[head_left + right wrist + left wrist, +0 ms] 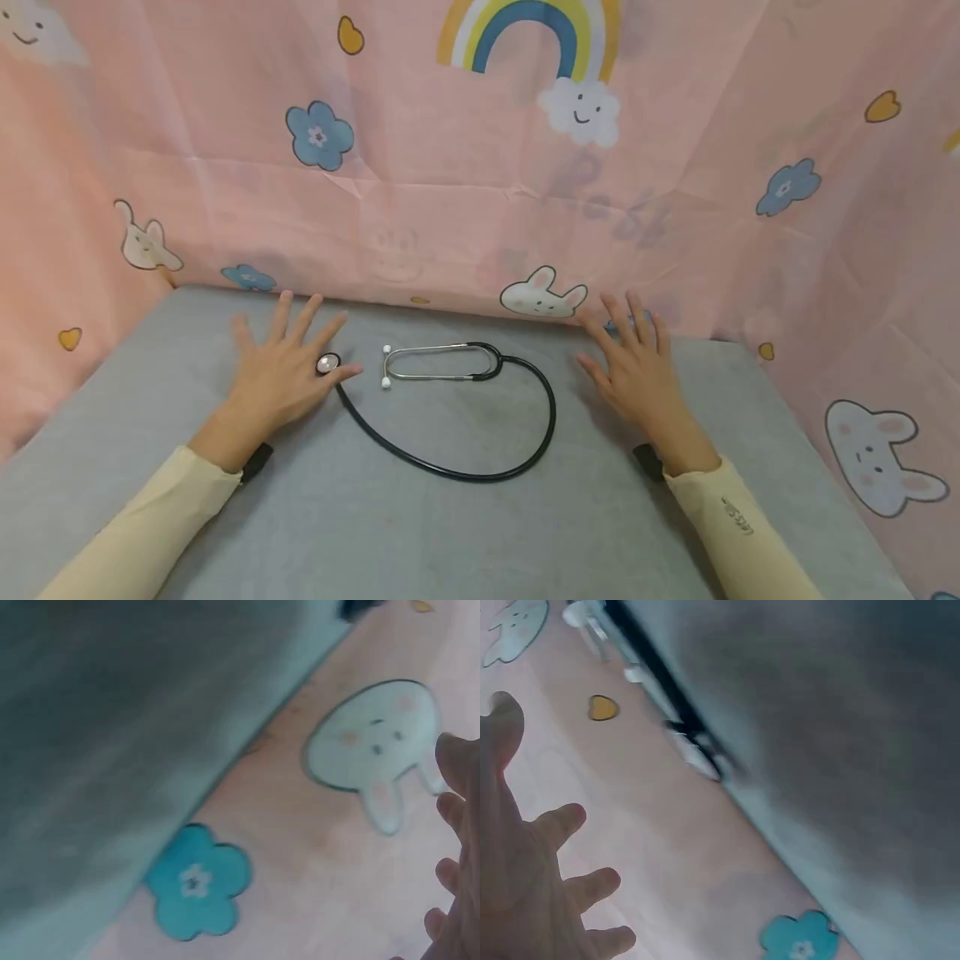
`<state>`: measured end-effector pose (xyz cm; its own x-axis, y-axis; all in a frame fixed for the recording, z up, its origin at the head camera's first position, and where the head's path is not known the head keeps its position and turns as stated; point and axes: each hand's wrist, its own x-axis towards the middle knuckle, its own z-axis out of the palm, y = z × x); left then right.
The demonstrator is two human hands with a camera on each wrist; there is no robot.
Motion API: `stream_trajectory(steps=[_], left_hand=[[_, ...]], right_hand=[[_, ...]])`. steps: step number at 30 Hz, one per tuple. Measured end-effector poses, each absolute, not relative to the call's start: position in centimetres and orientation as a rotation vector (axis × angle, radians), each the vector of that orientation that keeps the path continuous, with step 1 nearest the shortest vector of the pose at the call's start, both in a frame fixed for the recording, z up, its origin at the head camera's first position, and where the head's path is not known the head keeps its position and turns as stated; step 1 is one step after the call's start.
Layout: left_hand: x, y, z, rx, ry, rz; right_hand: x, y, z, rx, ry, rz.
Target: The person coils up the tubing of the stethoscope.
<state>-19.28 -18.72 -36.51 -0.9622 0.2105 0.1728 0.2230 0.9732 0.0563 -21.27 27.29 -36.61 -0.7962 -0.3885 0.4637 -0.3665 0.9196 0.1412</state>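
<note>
A stethoscope [480, 477] with black tubing lies on the grey table, its tube curving toward the near side. Its metal ear tubes [431, 377] with white ear tips point left, and the round chest piece [327, 363] is at its left end. My left hand [279, 379] is spread, palm down, right beside the chest piece in the head view; whether it touches cannot be told. To the right of the tubing, my right hand [637, 379] is spread too, holding nothing. In the left wrist view the chest piece [697, 754] appears apart from the fingers [592, 889].
The grey table [450, 542] runs back to a pink cloth [420, 233] printed with rabbits, flowers and a rainbow. The cloth also rises at the left and right sides. A black strap [257, 462] shows at the left wrist, another dark piece [648, 461] at the right.
</note>
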Motion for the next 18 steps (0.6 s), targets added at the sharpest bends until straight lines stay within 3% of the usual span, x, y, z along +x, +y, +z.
stream_trajectory(steps=[8, 18], left_hand=[[-21.6, -13.5, -36.0, -0.482, -3.021, -0.202], [-22.4, -11.4, -37.6, -0.553, -3.083, -0.349]], right_hand=[[-20.9, 22.5, -33.2, 0.776, -2.600, 0.215], [-20.6, 18.6, -33.3, 0.728, -2.938, 0.212]])
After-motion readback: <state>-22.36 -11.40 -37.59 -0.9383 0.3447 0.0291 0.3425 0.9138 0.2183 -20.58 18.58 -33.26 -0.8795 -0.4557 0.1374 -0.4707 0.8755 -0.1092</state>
